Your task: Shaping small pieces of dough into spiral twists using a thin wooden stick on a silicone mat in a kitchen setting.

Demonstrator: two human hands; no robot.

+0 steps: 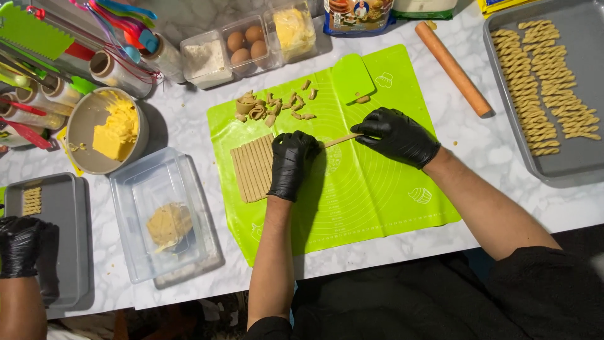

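Dough strips point(253, 167) are lying on the mat point(377, 201), scraps point(270, 106) behind them, tray point(566, 165) sitting right, tub point(135, 214) left.

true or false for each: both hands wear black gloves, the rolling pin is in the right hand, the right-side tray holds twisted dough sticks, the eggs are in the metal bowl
1. Both the left hand and the right hand wear black gloves. True.
2. The rolling pin is in the right hand. False: it lies on the table; the hands hold a dough strip between them.
3. The tray on the right holds twisted dough sticks. True.
4. The eggs are in the metal bowl. False: they sit in a clear container; the bowl holds butter.
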